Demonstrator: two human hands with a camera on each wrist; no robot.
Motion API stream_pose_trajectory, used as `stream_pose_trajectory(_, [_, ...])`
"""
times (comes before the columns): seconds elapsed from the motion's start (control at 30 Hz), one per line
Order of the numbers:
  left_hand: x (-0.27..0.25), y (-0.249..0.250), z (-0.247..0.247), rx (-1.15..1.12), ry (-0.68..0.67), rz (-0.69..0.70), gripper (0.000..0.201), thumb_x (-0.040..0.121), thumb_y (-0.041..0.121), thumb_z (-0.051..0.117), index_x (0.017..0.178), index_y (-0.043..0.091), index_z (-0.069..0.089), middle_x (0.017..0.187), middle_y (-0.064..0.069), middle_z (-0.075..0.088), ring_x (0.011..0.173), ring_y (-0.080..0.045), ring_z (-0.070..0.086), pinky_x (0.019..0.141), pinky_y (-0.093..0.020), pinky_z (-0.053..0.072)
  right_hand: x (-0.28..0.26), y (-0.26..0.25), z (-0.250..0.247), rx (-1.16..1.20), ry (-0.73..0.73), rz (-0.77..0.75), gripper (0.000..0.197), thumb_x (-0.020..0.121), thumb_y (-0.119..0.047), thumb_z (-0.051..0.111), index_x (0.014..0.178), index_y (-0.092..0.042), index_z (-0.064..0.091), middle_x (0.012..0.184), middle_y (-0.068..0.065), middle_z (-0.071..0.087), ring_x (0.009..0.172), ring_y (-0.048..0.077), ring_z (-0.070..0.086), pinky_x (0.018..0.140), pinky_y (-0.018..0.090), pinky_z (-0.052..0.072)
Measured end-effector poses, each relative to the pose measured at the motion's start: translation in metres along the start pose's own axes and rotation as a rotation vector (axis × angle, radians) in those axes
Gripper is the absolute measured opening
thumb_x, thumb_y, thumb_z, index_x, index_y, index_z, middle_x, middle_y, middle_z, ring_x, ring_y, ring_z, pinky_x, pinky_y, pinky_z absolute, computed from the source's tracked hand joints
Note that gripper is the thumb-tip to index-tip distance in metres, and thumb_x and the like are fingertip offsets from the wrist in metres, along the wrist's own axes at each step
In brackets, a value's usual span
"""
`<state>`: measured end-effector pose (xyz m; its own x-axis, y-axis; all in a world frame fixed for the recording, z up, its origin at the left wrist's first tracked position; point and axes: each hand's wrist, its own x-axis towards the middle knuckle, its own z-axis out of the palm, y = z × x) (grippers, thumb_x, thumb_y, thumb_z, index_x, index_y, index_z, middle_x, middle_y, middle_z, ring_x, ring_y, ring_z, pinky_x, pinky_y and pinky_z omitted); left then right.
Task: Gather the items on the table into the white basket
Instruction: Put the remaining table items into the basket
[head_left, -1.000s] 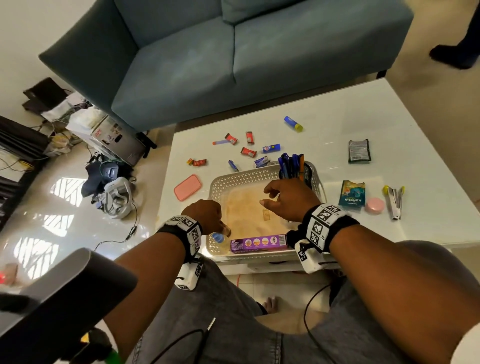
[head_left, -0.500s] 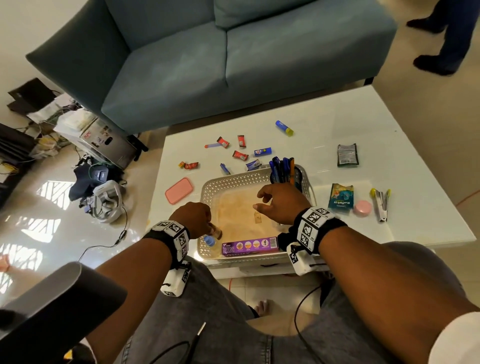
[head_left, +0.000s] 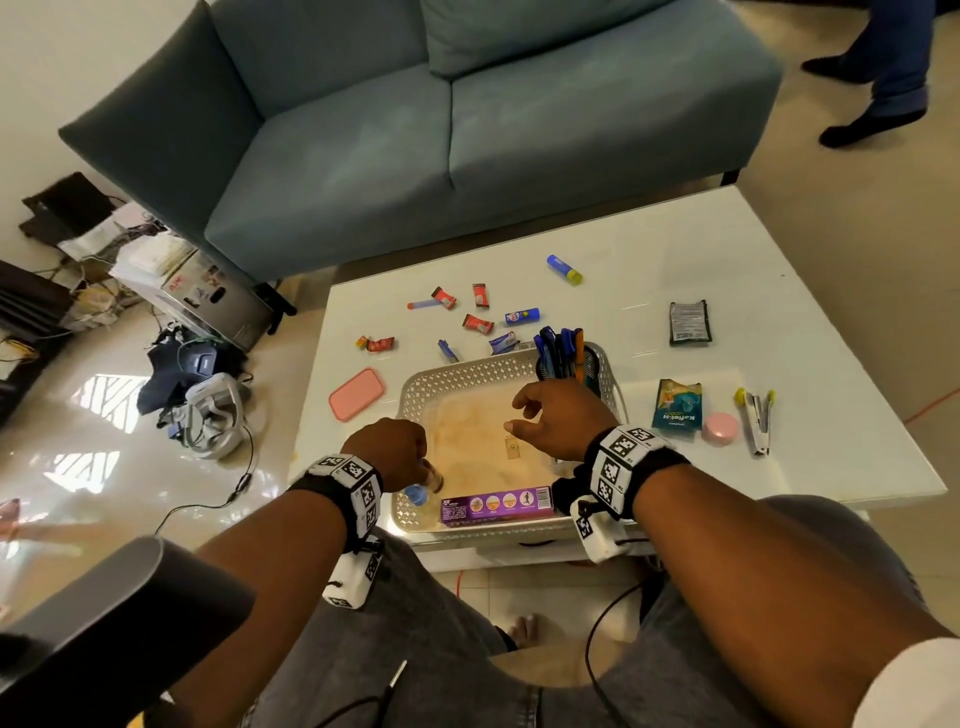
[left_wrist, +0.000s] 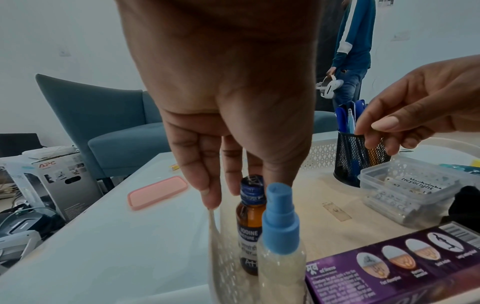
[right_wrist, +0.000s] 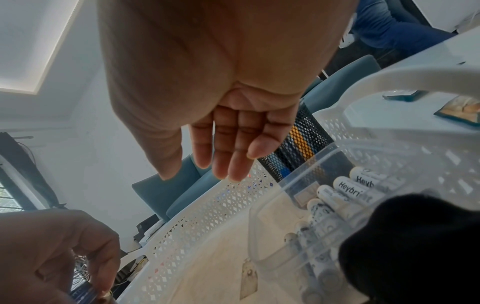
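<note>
While the left hand (head_left: 387, 451) pinches the brown iodine bottle (left_wrist: 249, 224) upright inside the white basket (head_left: 467, 374), we record the right hand (head_left: 558, 418) hovering empty, fingers relaxed.

Both forearms reach forward side by side. The left hand (head_left: 387, 451) points down, fingers (left_wrist: 207, 183) loosely bent. The right hand (head_left: 558, 418) hovers palm down beside it, fingers (right_wrist: 235, 156) relaxed, holding nothing.

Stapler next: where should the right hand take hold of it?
Probably across the middle of the stapler, coming straight down from above with the right hand. It lies flat, long and narrow, with the pink round case close beside it, so pinch its long sides.
</note>
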<state>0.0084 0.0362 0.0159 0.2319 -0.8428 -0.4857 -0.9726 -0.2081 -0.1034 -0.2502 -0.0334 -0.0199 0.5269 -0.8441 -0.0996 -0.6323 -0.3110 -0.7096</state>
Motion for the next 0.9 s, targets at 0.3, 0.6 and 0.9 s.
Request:
stream_pose_trajectory(0.3, [0.0007,0.0029,-0.0020,-0.058,0.038,0.001,0.030,0.075,0.038,0.084,0.098,0.026,0.069,0.102,0.002,0.069,0.090,-0.017,0.065,0.076,-0.028,0.054,-0.0008,0.0034,-0.0010,0.003,-0.008,0.013,0.043,0.085,-0.053,0.069,0.117,-0.024,0.067,0.099,-0.010,0.068,0.087,0.008,0.061,0.081,0.027,0.051])
stream_pose_trajectory(0.6, [0.0023,0.0005,0.0005,-0.042,0.030,0.001,0.032,0.077,0.041,0.082,0.103,0.026,0.070,0.103,0.002,0.068,0.091,-0.019,0.064,0.077,-0.029,0.054,0.0010,0.0044,0.0015,-0.002,-0.024,0.024,0.045,0.084,-0.053,0.071,0.118,-0.024,0.068,0.099,-0.009,0.068,0.091,0.009,0.063,0.085,0.029,0.053])
stream_pose_trajectory(0.9, [0.0028,-0.0013,0.0011,-0.055,0.048,0.012,0.036,0.075,0.050,0.081,0.103,0.031,0.068,0.104,0.005,0.067,0.091,-0.017,0.061,0.075,-0.029,0.050,0.0014,0.0065,0.0051,-0.013,-0.039,0.013,0.046,0.084,-0.051,0.071,0.120,-0.021,0.067,0.102,-0.006,0.069,0.093,0.010,0.063,0.085,0.028,0.052])
